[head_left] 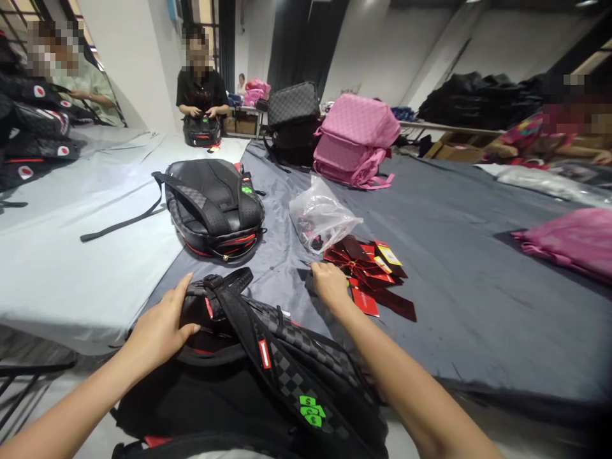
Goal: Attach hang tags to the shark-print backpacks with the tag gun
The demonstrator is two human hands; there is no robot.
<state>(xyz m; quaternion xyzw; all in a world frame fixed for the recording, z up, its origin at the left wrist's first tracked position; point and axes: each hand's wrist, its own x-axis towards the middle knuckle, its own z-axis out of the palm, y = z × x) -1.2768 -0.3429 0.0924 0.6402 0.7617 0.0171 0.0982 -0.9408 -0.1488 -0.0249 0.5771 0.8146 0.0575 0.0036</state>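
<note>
My left hand [160, 328] lies flat, fingers spread, on the black checkered backpack [268, 376] just below me. My right hand [329, 285], fingers curled, touches the red hang tags [370, 271] fanned to its right, below a clear plastic bag [321, 217]. I judge a tag is being picked; pinching one free comes next.

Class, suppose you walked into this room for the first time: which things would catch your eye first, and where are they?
Most striking is the pink backpack at the far middle of the grey-covered table. Near the right hand lies a fan of red tags, beside a clear plastic bag. Closest, the left hand rests on a black checkered backpack with green dollar patches.
</note>
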